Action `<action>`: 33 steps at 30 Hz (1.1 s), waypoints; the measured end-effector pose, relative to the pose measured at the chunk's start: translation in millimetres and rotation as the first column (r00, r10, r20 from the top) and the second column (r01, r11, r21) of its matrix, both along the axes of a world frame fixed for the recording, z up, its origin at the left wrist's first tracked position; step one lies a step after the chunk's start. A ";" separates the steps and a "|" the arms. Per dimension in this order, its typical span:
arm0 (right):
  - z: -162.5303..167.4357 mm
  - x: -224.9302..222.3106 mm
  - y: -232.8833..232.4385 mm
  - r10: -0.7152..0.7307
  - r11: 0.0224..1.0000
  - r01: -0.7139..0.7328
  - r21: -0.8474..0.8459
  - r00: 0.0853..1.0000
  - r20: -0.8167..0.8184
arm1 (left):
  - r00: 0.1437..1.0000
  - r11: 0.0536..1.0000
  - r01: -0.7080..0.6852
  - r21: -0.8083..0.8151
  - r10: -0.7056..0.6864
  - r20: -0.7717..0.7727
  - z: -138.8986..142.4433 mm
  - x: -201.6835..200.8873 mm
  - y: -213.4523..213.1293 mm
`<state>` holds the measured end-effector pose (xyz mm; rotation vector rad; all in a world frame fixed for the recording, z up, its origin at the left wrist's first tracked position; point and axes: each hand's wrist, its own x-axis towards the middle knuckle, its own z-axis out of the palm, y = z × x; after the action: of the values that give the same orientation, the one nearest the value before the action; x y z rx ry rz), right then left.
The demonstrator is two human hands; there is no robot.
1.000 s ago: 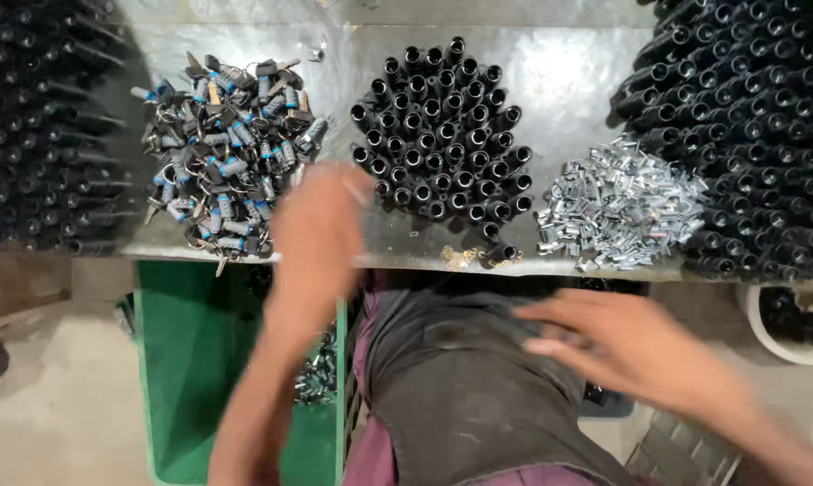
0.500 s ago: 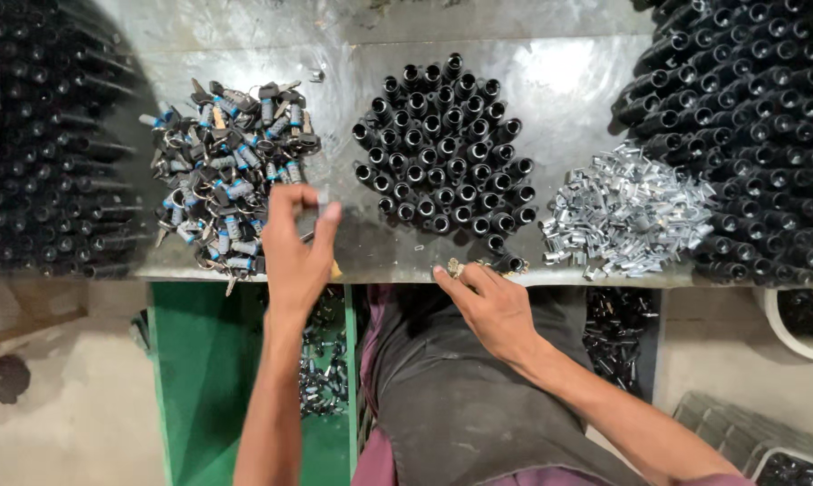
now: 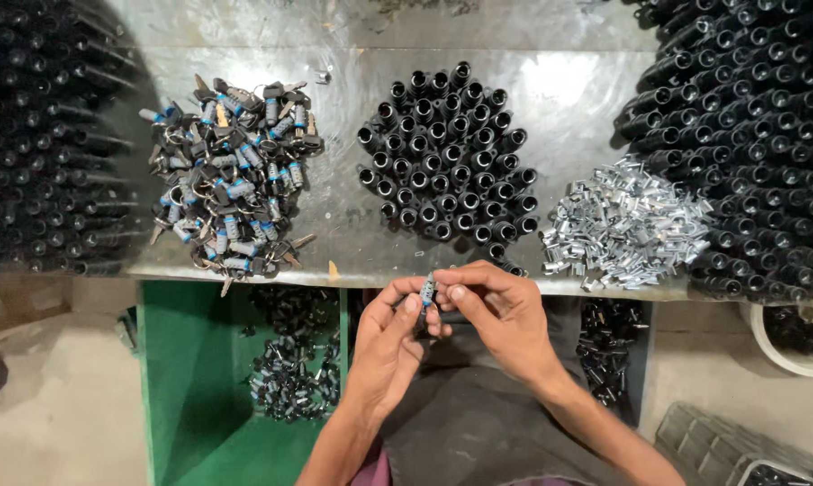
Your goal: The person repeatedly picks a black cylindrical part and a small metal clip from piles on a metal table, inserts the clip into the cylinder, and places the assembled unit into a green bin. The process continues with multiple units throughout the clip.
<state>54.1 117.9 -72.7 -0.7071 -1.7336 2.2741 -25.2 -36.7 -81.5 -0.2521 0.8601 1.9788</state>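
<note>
Both hands meet just below the near edge of the metal table (image 3: pixel 569 108). The left hand (image 3: pixel 390 346) and the right hand (image 3: pixel 505 315) pinch one small lock cylinder (image 3: pixel 427 290) between their fingertips, the fingers of each closed on it from either side. Just below and to the left of the left hand, a green bin (image 3: pixel 190 378) holds more dark parts. Just beyond the fingertips stands a cluster of upright black tubes (image 3: pixel 447 153). To the right of the right hand lies a heap of small silver metal pieces (image 3: pixel 627 225), and beyond it a large stack of black tubes (image 3: pixel 758 135). Up and to the left of the left hand lies a pile of keyed cylinders (image 3: pixel 231 180) with blue bands.
</note>
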 end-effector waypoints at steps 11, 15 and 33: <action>-18.7 10.1 -9.4 -0.099 0.859 0.149 0.491 0.987 -0.127 | 0.913 0.977 -0.067 -0.202 -0.022 -0.408 9.6 9.0 11.6; -21.2 13.8 -9.1 -0.131 0.903 0.207 0.378 0.967 -0.218 | 0.910 0.983 -0.021 -0.182 -0.056 -0.410 6.8 9.1 14.6; -9.3 40.5 17.7 -0.147 0.989 0.142 -0.049 0.980 -0.135 | -0.159 0.744 -0.494 -0.450 -0.586 -0.794 -5.8 -39.7 57.0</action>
<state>94.6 135.6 -81.9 -0.6439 -1.5285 2.2081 -64.9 20.3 -87.3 1.2898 2.6500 1.1767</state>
